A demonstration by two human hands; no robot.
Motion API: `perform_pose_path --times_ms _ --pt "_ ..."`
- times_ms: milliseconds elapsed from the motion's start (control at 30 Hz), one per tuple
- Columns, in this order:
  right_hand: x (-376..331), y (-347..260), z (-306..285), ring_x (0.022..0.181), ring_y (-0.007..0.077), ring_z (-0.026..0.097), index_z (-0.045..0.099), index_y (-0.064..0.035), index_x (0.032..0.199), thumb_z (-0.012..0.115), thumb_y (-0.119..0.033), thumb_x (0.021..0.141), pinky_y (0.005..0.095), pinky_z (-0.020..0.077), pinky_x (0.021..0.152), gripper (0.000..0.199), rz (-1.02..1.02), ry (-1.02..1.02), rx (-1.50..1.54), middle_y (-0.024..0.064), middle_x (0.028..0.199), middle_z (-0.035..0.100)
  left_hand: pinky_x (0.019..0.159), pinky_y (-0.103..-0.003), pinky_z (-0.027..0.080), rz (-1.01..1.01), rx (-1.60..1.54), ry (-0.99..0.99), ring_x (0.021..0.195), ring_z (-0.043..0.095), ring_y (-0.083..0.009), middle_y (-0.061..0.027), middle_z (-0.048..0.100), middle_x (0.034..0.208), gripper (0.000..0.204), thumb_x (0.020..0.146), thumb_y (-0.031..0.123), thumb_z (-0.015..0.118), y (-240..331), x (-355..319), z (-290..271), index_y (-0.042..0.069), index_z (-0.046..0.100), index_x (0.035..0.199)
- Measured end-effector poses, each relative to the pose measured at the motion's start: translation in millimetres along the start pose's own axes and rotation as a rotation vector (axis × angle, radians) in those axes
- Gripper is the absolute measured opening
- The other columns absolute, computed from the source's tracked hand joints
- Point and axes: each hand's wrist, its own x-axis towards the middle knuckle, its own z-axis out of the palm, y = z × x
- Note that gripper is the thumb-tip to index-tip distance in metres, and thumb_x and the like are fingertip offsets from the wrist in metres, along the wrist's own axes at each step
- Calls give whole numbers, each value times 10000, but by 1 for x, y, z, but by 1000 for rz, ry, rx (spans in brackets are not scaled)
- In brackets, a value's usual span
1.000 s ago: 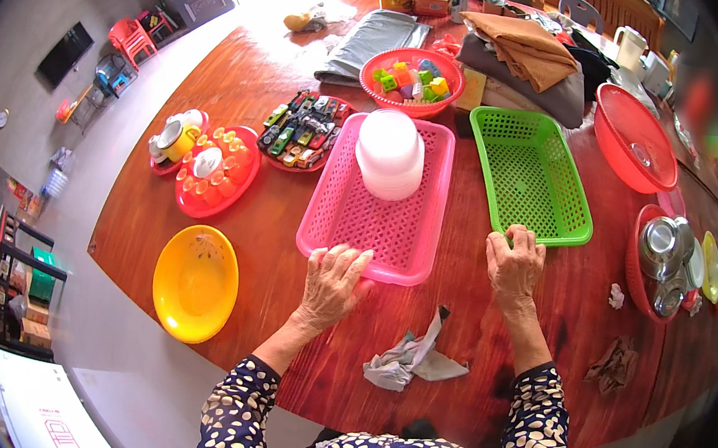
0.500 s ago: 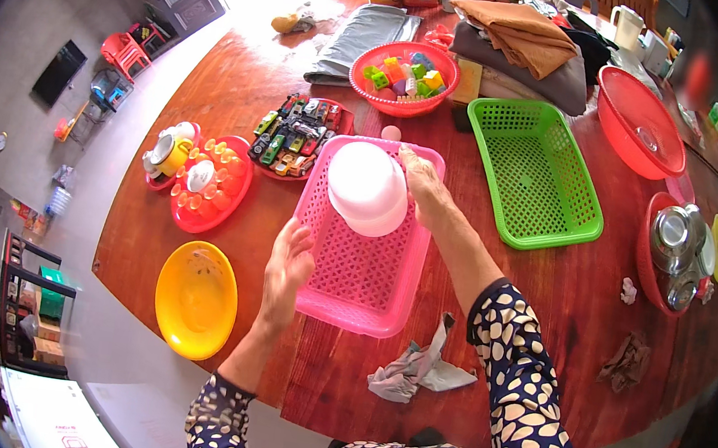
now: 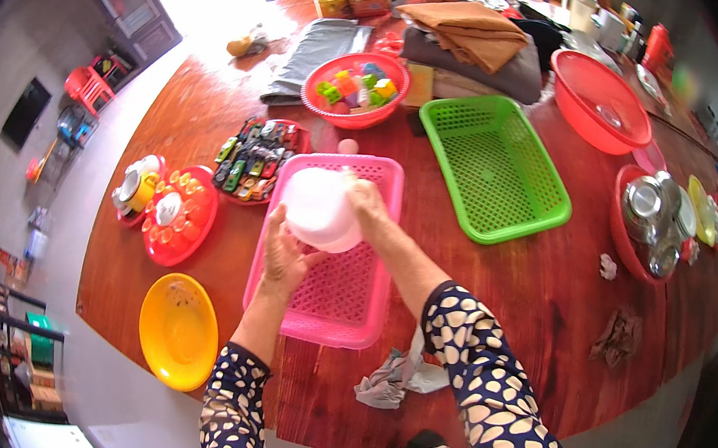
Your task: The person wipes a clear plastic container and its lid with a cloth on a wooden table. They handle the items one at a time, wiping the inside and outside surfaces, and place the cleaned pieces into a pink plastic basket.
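Note:
A pink perforated basket lies in front of me on the table. Over its far half is a rounded white stack that looks like upturned bowls. My left hand grips the stack from its near left side, thumb stretched along the near edge. On the other side my right hand curls its fingers round the right edge. Whether the bowls rest on the basket's bottom or are lifted off it, I cannot tell.
A green basket stands right, a red basket of blocks beyond. Leftward are toy cars, a red tray of orange cups and a yellow plate. A red basin and metal bowls stand far right; crumpled grey cloth lies near.
Both hands have closed in on the white bowls; before, the left was apart from them and the right was at the basket's far rim. The bowls appear tilted. The whole view has shifted.

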Motion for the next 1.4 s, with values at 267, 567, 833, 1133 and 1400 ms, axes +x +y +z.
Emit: perform_pose_path --times_ms 267,567,833,1133,1400 --pt "-21 -25 -11 1002 295 628 649 -80 1117 452 -499 927 415 469 868 500 -335 111 -316 161 1100 654 894 -550 504 127 -231 -181 1258 448 -352 -134 427 1401 843 776 652 564 -3 -24 0 141 355 1413" --pt "-96 -86 -67 831 209 674 661 12 992 719 -314 827 359 533 727 370 -179 -336 731 119 902 688 1014 -628 358 363 -341 -216 1332 341 -389 -143 360 1452 884 749 637 595 4 -80 34 150 335 1439" --pt "-180 -113 -215 834 168 655 606 33 1075 747 -242 806 322 542 783 411 -248 -347 690 108 965 672 1111 -456 295 330 -215 -376 1323 376 -265 -96 381 1440 711 912 497 512 -51 -113 82 105 292 1463" --pt "-307 -95 -328 725 133 637 589 -8 988 855 -246 679 301 525 618 472 -629 87 -501 111 844 662 781 -206 495 203 251 -535 848 593 -52 -31 654 1001 309 939 28 568 -138 -140 151 1 553 1247" --pt "-346 -30 -346 681 241 605 603 -35 958 790 -255 716 386 468 652 377 -999 146 -993 72 781 620 825 -259 481 188 483 -681 1026 574 -131 -49 608 1142 516 819 -142 448 -221 -128 171 43 519 1295"
